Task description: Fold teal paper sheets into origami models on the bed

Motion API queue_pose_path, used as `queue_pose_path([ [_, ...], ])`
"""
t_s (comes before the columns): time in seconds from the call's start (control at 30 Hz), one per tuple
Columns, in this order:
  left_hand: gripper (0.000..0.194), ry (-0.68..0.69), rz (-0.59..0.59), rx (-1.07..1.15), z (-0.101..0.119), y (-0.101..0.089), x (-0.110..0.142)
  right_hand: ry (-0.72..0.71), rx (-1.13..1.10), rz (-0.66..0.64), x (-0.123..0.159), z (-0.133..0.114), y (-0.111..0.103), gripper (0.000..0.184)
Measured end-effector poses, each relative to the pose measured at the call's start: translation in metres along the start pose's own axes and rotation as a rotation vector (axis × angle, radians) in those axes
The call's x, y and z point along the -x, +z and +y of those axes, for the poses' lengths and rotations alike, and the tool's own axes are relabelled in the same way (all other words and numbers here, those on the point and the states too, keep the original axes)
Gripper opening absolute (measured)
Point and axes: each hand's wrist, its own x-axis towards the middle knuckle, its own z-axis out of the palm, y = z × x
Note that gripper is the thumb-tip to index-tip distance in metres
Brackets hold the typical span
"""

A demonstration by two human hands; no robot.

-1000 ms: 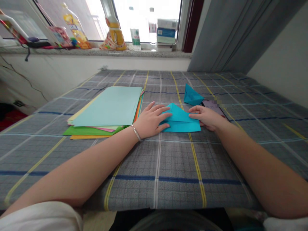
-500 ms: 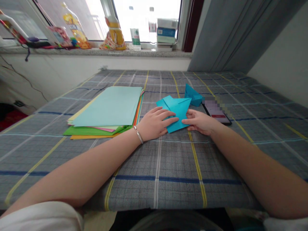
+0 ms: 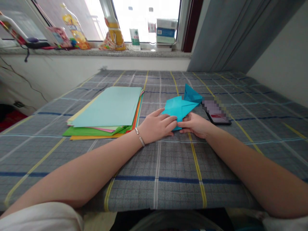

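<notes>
A folded sheet of blue paper [image 3: 176,106] is between my two hands, low over the table. My left hand [image 3: 157,126], with a silver bracelet at the wrist, grips its near left side, the fingers lying over the top. At the near right edge, my right hand [image 3: 194,124] pinches the same paper between thumb and fingers. The near part of the paper is hidden by both hands. Just behind it stands a second folded blue paper piece [image 3: 191,94], pointed at the top, touched by neither hand.
To the left lies a stack of coloured paper [image 3: 108,107], light blue on top. A phone [image 3: 218,114] rests right of the blue pieces. The checked tablecloth [image 3: 178,160] covers the table. Bottles and boxes [image 3: 166,30] line the windowsill at the back.
The blue paper has turned, its point now reaching further right and its flaps lying differently. My right hand has shifted slightly left, and my left fingers have drawn closer together near it.
</notes>
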Motion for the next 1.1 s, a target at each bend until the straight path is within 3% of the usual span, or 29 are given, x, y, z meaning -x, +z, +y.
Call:
queue_pose_path([
  [0.1, 0.020, -0.043, -0.004, -0.012, 0.001, -0.002, -0.001, -0.006, 0.033, -0.062, -0.001, 0.002, -0.001, 0.031],
  [0.27, 0.023, -0.080, 0.016, 0.013, -0.007, -0.004, 0.005, -0.078, 0.112, -0.072, -0.001, 0.002, -0.003, 0.042],
  [0.43, 0.010, -0.149, 0.015, 0.066, -0.019, 0.000, 0.012, -0.148, 0.202, 0.203, -0.012, 0.007, -0.016, 0.065],
  [0.53, 0.012, -0.201, 0.026, 0.173, -0.024, 0.005, 0.014, -0.281, 0.338, 0.481, -0.021, 0.015, -0.034, 0.079],
  [0.63, 0.015, -0.249, 0.035, 0.371, -0.028, 0.008, 0.015, -0.496, 0.484, 0.573, -0.028, 0.020, -0.052, 0.097],
  [0.7, 0.014, -0.338, 0.069, 0.502, -0.030, 0.008, 0.015, -0.510, 0.540, 0.630, -0.029, 0.019, -0.060, 0.082],
  [0.77, 0.011, -0.454, 0.145, 0.624, -0.032, 0.008, 0.015, -0.524, 0.655, 0.665, -0.028, 0.014, -0.065, 0.046],
  [0.83, 0.011, -0.581, 0.248, 0.706, -0.034, 0.009, 0.015, -0.539, 0.692, 0.634, -0.027, 0.009, -0.068, 0.022],
  [0.93, 0.012, -0.762, 0.339, 0.750, -0.038, 0.015, 0.016, -0.475, 0.661, 0.586, -0.025, 0.003, -0.070, 0.019],
  [1.1, 0.019, -0.919, 0.362, 0.985, -0.046, 0.022, 0.017, -0.453, 0.603, 0.601, -0.020, 0.000, -0.068, 0.025],
])
